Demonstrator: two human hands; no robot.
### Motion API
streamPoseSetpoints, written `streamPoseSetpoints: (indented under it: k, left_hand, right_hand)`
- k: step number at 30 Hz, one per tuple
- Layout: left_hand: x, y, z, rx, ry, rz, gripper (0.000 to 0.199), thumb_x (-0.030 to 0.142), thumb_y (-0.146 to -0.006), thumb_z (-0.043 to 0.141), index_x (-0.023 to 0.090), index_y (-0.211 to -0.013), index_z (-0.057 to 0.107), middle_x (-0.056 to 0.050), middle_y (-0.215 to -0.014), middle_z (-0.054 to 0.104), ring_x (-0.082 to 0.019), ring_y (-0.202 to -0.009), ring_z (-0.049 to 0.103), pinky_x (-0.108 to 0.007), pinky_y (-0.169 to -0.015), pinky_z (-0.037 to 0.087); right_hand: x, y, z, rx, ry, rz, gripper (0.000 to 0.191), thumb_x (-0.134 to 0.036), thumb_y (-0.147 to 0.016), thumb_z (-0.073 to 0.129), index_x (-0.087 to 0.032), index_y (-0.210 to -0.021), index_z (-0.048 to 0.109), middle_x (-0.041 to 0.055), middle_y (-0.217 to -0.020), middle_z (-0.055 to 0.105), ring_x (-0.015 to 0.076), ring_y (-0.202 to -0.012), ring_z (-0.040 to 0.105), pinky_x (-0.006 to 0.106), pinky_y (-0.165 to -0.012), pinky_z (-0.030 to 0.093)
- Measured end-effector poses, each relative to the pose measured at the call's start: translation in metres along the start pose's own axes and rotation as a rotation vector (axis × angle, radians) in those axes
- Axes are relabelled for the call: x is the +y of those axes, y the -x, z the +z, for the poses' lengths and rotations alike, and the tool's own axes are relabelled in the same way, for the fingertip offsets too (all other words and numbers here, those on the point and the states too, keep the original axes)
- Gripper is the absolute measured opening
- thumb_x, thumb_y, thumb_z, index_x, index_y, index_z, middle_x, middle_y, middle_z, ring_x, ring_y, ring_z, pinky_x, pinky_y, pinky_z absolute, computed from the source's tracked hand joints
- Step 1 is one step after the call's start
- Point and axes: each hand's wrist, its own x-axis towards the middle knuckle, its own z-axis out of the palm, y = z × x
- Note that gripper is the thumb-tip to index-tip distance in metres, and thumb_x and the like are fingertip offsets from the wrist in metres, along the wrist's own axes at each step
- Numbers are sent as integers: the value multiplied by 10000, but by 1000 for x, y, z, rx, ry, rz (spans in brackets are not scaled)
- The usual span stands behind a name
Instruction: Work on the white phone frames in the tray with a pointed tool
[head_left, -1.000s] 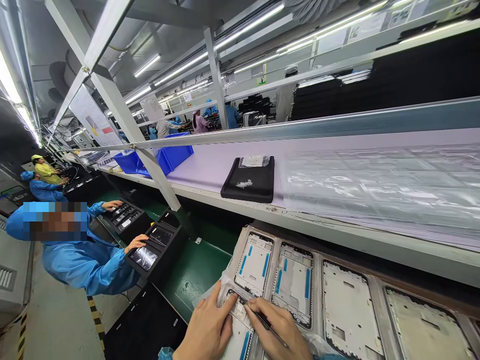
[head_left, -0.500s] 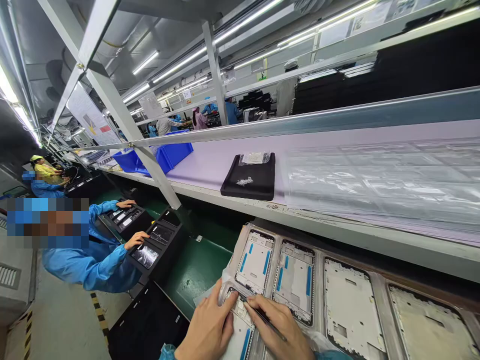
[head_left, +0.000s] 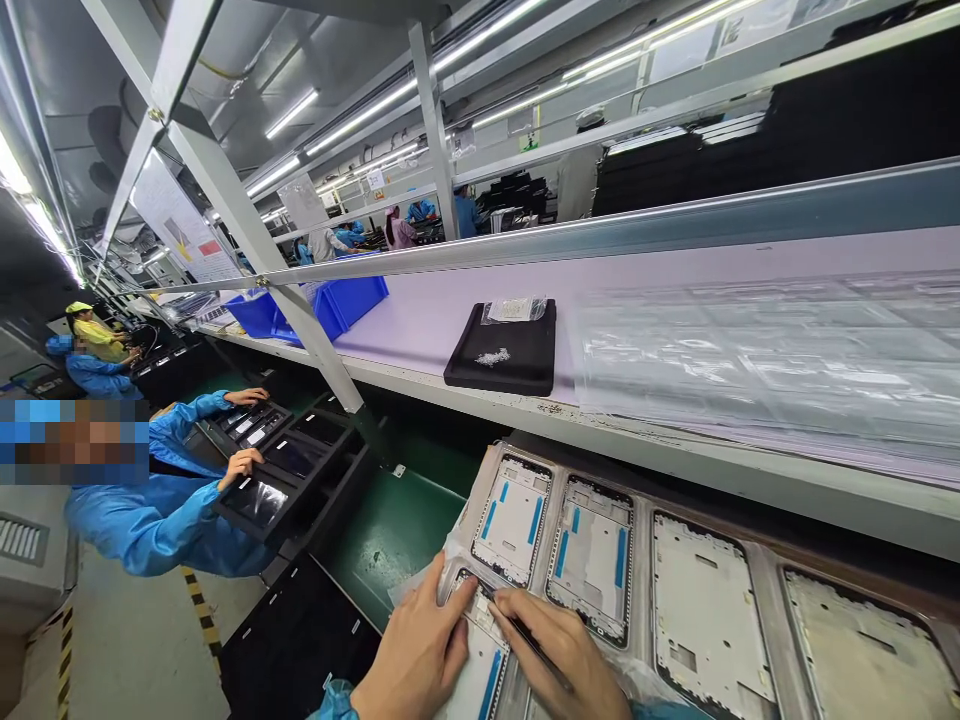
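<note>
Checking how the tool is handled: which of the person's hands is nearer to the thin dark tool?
Right. The right hand grips the thin dark tool between its fingers. The left hand lies apart, to its left, resting on the phone frame.

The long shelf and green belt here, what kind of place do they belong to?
Most likely an electronics assembly line in a factory. Rows of phone frames sit in a tray, a co-worker in a blue smock handles screens beside the green belt, and the right hand holds a thin tool.
</note>
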Motion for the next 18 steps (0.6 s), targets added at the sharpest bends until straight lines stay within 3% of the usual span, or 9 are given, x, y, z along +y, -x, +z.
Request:
streamPoseSetpoints:
  k: [4,7,10,12,14,16,18]
  left_hand:
    - [4,-2,-3,-52,-32,-25,493,157,-937,430,229,-1424,463,-240,-1513,400,-325,-1161,648,-474,-921,573]
    - [10,-7,-8,-76,-35,-45,513,125,-916,432,240,-1415,457,-217,-1509,404,-322,-1154,646,-487,-927,567]
    - [17,-13,-16,-140,-24,-80,571,78,-874,431,234,-1423,435,-219,-1526,367,-335,-1160,631,-501,-924,560]
    - [20,-18,-20,-219,-32,-108,624,55,-838,438,228,-1437,409,-234,-1535,337,-355,-1150,626,-517,-903,561]
    - [21,-21,-21,-291,-53,-124,665,45,-826,432,240,-1459,374,-236,-1523,344,-368,-1121,630,-531,-868,568]
    - [19,-24,-16,-326,-69,-134,686,51,-832,433,266,-1477,344,-227,-1497,375,-373,-1095,637,-523,-833,576]
    - [16,-26,-5,-330,-70,-157,717,59,-822,461,298,-1486,336,-209,-1467,412,-369,-1075,646,-497,-823,577]
  right_hand:
    - [0,2,4,46,14,-5,234,-268,-1060,389,-246,-850,489,-12,-786,637,154,-717,645,237,-673,482]
    - [-2,0,7,156,12,25,261,-323,-1039,455,-241,-801,525,-16,-746,653,144,-668,650,221,-652,496]
    - [-6,-10,-8,296,-16,143,323,-440,-972,557,-235,-726,599,-7,-707,685,160,-636,666,216,-602,521]
    - [-7,-18,-34,310,-38,258,368,-511,-911,597,-232,-676,636,7,-678,695,184,-615,672,227,-552,531]
    - [-3,-22,-70,229,2,359,378,-542,-864,611,-234,-649,653,23,-700,709,217,-649,689,251,-564,556]
    - [10,-17,-110,262,123,355,357,-582,-785,644,-251,-666,700,39,-753,734,265,-703,716,298,-638,604]
    - [33,-2,-145,328,266,349,263,-546,-811,629,-315,-771,747,42,-886,755,308,-833,733,341,-719,626]
